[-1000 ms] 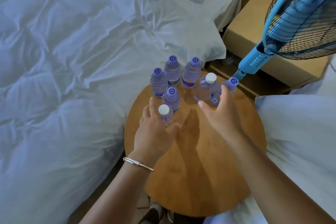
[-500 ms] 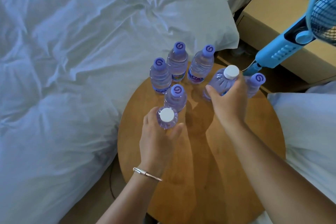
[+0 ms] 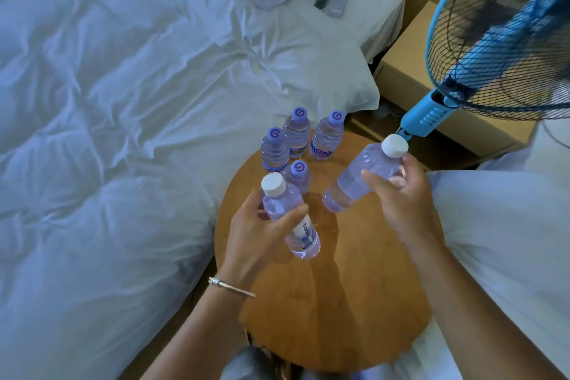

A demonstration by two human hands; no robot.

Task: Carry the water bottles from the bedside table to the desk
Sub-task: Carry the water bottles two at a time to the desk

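swirl logo on purple bottle caps [image 3: 299, 112], bottle labels unreadable

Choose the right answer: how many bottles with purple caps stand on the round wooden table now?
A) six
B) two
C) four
C: four purple-capped bottles stand in a cluster at the far edge of the round table, while the two white-capped bottles are lifted, one in the left hand and one in the right hand.

Single head-worn view, looking steeply down, close over round table [image 3: 354, 302], bed [image 3: 108, 133] at left
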